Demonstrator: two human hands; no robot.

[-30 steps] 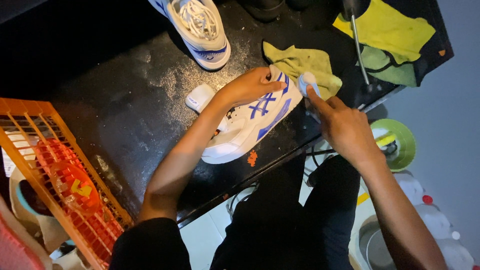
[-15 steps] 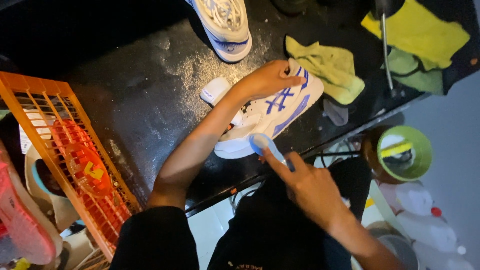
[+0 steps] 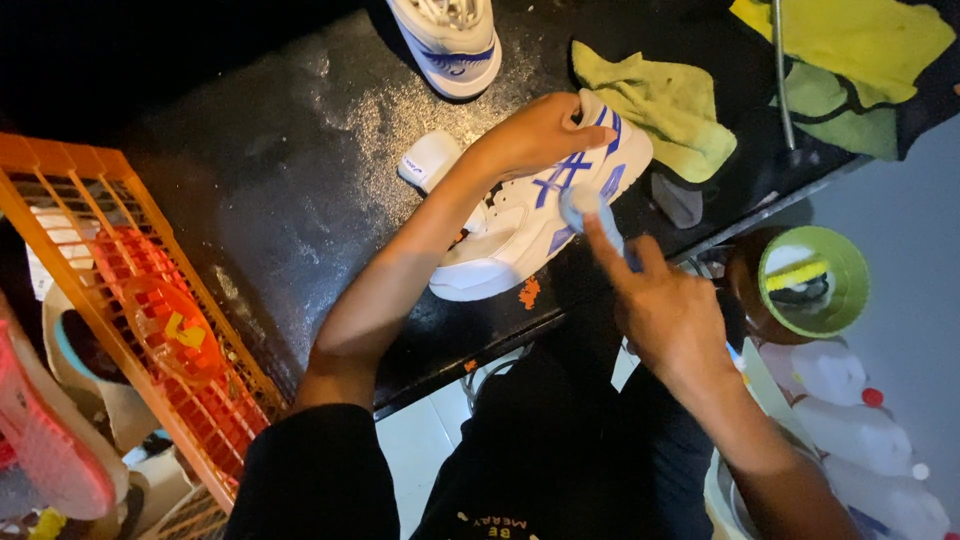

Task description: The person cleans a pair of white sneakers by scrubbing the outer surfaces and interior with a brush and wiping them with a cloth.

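Pinning the white sneaker with blue stripes at frame centre on the dark wet table with the left hand, long axis running lower left to upper right. Pressing a small pale-blue pad, pinched in the right hand, against its near side.

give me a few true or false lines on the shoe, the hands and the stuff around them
1. The left hand rests on the white and blue shoe. True.
2. The right hand holds a red brush. False: it presses a small pale blue pad to the shoe's side.
3. A yellow-green cloth lies beside the shoe. True.
4. The orange rack stands to the right of the shoe. False: it is at the left.
5. The green bowl sits on the black table. False: it is below the table's edge.
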